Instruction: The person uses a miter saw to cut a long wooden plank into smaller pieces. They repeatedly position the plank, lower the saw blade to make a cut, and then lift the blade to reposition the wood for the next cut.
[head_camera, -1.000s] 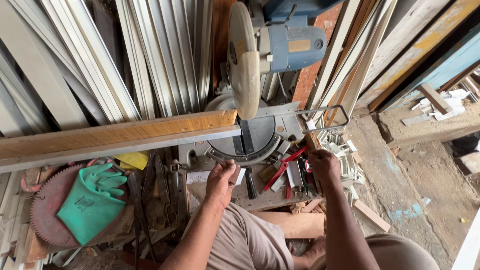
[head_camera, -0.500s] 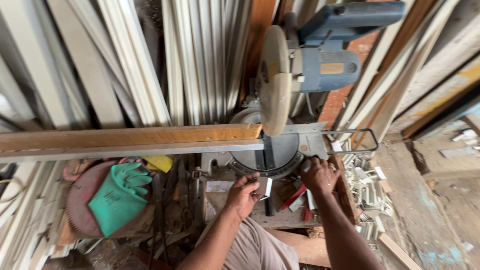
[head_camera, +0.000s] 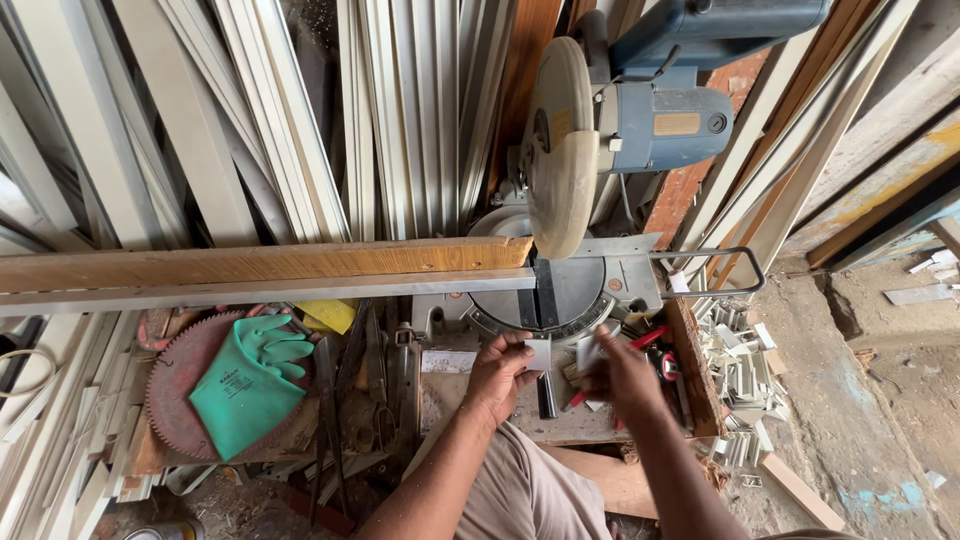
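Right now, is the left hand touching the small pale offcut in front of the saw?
Touching. The head view shows the left hand pinching the small pale offcut between its fingertips, no gap visible, just below the mitre saw's base.

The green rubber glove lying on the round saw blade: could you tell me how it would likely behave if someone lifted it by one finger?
The green rubber glove lies slack and flat on the rusty round saw blade, so it would probably droop limply. It looks thin, so likely light. It should not roll.
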